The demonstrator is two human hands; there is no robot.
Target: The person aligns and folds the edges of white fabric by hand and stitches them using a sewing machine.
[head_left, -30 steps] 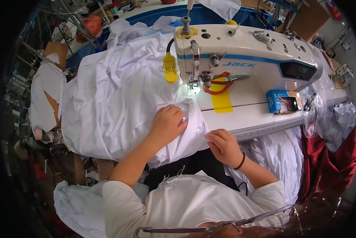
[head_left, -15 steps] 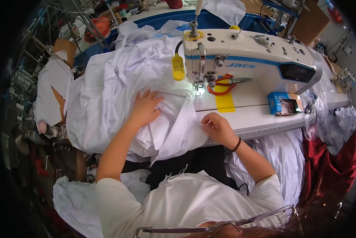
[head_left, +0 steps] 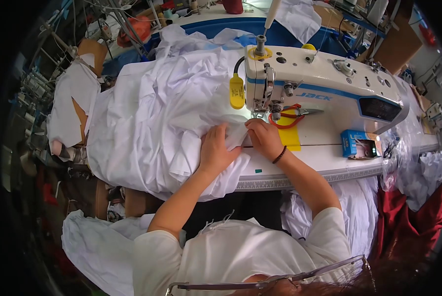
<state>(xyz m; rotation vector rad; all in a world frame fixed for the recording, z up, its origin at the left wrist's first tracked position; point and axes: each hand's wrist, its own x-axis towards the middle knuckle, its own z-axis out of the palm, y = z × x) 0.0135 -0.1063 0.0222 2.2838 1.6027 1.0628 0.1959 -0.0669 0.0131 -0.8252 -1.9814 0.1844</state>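
Observation:
White fabric [head_left: 147,113] lies in a large crumpled heap over the left part of the sewing table. My left hand [head_left: 217,150] rests on it just below the needle area, thumb spread from the fingers. Close to the needle, my right hand [head_left: 264,138] has its fingers closed on the fabric's edge. The white sewing machine [head_left: 319,74] stands right behind my hands, its lamp lit at the needle. Red-handled snips [head_left: 286,118] lie under the machine arm, partly over a yellow patch [head_left: 290,138].
A small blue box [head_left: 354,144] and clear plastic [head_left: 391,167] sit at the table's right. White cloth [head_left: 359,207] and red cloth [head_left: 413,217] hang below the right edge. Cut white pieces [head_left: 73,108] lie at far left. A ruler strip [head_left: 309,177] runs along the front edge.
My right hand has moved up to the needle area and closed on the fabric. My left hand has shifted right across the cloth. The camera view has shifted slightly.

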